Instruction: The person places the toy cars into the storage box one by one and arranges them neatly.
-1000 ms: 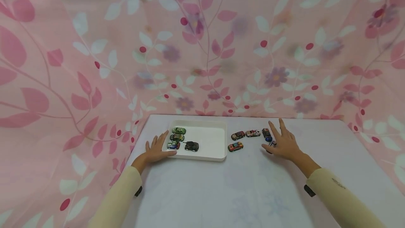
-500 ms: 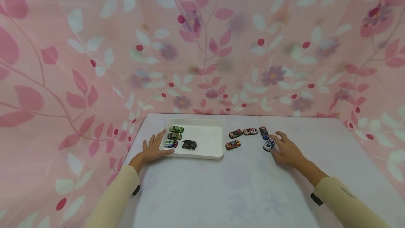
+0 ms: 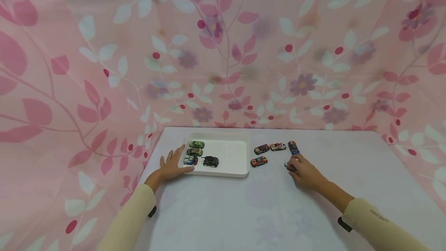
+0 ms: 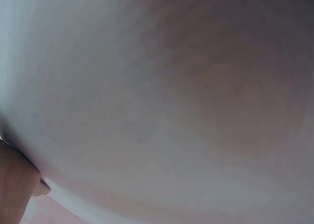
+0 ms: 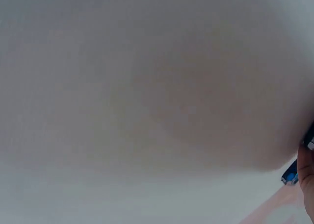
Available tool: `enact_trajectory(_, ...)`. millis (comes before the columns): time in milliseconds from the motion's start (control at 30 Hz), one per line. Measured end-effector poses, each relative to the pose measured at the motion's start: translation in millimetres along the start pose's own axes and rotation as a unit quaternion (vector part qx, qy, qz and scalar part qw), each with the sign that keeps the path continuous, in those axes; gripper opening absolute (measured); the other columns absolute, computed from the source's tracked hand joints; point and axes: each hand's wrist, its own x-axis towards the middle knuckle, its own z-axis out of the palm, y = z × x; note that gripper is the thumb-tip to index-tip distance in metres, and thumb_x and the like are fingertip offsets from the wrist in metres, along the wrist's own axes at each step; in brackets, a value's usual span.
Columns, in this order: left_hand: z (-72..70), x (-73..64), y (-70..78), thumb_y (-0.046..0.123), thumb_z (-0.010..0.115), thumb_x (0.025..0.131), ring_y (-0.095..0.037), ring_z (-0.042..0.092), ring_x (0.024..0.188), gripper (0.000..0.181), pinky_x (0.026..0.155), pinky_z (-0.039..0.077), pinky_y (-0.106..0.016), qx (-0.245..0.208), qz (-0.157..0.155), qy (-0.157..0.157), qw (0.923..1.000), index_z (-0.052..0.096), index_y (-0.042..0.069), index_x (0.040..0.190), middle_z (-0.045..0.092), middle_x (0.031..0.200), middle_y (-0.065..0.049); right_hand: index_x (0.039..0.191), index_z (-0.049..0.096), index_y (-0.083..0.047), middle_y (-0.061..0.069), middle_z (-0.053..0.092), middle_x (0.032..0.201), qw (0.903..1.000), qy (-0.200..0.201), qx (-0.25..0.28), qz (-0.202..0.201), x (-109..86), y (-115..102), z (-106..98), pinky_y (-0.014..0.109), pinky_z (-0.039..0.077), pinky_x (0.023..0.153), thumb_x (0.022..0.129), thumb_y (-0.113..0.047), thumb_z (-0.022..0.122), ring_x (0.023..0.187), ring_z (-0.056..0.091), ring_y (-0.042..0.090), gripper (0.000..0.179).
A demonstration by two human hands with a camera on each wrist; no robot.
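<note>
My right hand (image 3: 307, 173) pinches a small white-and-dark toy car (image 3: 288, 166) at the right of the table; the fingers cover much of it. Just beyond that hand lies a blue-and-dark toy car (image 3: 294, 147). The left hand (image 3: 170, 166) rests with spread, straight fingers against the left end of a white tray (image 3: 231, 174). Inside the tray, at its left, are a bright green car (image 3: 196, 144), a dark green-and-yellow car (image 3: 194, 152), a white-and-blue car (image 3: 190, 160) and a black toy tank (image 3: 210, 161). In the right wrist view, fingers (image 5: 306, 172) hold a dark car at the edge.
Between the tray and my right hand lie a dark red car (image 3: 262, 149), a white-and-red car (image 3: 278, 146) and a red-and-yellow car (image 3: 259, 161). A pink floral curtain (image 3: 223, 69) hangs behind the white-covered table (image 3: 230, 212).
My right hand has come down from hovering with spread fingers and now grips the white-and-dark car, shifted slightly left. The left hand stays at the tray.
</note>
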Motion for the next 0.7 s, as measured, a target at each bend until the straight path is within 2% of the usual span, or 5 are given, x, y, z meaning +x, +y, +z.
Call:
enact_trajectory(133, -0.4, -0.9, 5.5, 0.077, 0.062, 0.076, -0.045, -0.006, 0.151, 0.116, 0.110, -0.015, -0.072, -0.006, 0.002, -0.006, 1.0000, 0.000, 0.028, 0.160, 0.007, 0.166, -0.016, 0.122, 0.060, 0.005, 0.027, 0.045, 0.134, 0.9988, -0.018, 0.023, 0.040, 1.7, -7.3, 0.2, 0.048, 0.053, 0.088, 0.084, -0.011, 0.074, 0.105, 0.061, 0.035, 0.043)
enact_trajectory(267, 2.8, 1.4, 7.3, 0.075, 0.063, 0.077, -0.042, -0.007, 0.152, 0.115, 0.111, -0.015, -0.071, -0.003, -0.005, -0.012, 0.9999, -0.001, 0.029, 0.160, 0.006, 0.167, -0.014, 0.112, 0.066, 0.006, 0.024, 0.056, 0.123, 0.9974, -0.037, -0.002, 0.062, 3.7, -14.8, -2.6, 0.051, 0.051, 0.094, 0.084, -0.011, 0.075, 0.110, 0.059, 0.038, 0.034)
enact_trajectory(400, 2.5, 1.0, 7.7, 0.075, 0.063, 0.077, -0.042, -0.008, 0.152, 0.115, 0.111, -0.017, -0.070, -0.011, -0.005, -0.010, 0.9999, -0.002, 0.029, 0.160, 0.004, 0.167, -0.014, 0.116, 0.063, 0.002, 0.015, 0.063, 0.108, 0.9964, -0.048, -0.043, 0.055, 7.7, -21.4, -9.9, 0.050, 0.053, 0.088, 0.087, -0.011, 0.072, 0.101, 0.061, 0.032, 0.033)
enact_trajectory(500, -0.1, -0.6, 9.4, 0.076, 0.063, 0.076, -0.044, -0.008, 0.151, 0.116, 0.110, -0.018, -0.071, -0.020, 0.000, -0.008, 0.9998, -0.001, 0.029, 0.160, 0.004, 0.166, -0.017, 0.121, 0.059, 0.002, 0.015, 0.062, 0.109, 0.9967, -0.035, -0.058, 0.044, 14.1, -26.4, -14.7, 0.050, 0.054, 0.085, 0.091, -0.010, 0.069, 0.099, 0.060, 0.031, 0.034)
enact_trajectory(700, -5.3, -3.4, 6.4, 0.078, 0.061, 0.076, -0.045, -0.007, 0.151, 0.116, 0.110, -0.017, -0.071, -0.005, -0.004, -0.010, 0.9999, -0.002, 0.028, 0.160, 0.004, 0.166, -0.018, 0.131, 0.052, 0.002, 0.019, 0.058, 0.122, 0.9982, -0.023, -0.036, 0.042, 41.6, -48.0, -14.5, 0.049, 0.057, 0.079, 0.096, -0.015, 0.063, 0.097, 0.061, 0.029, 0.041)
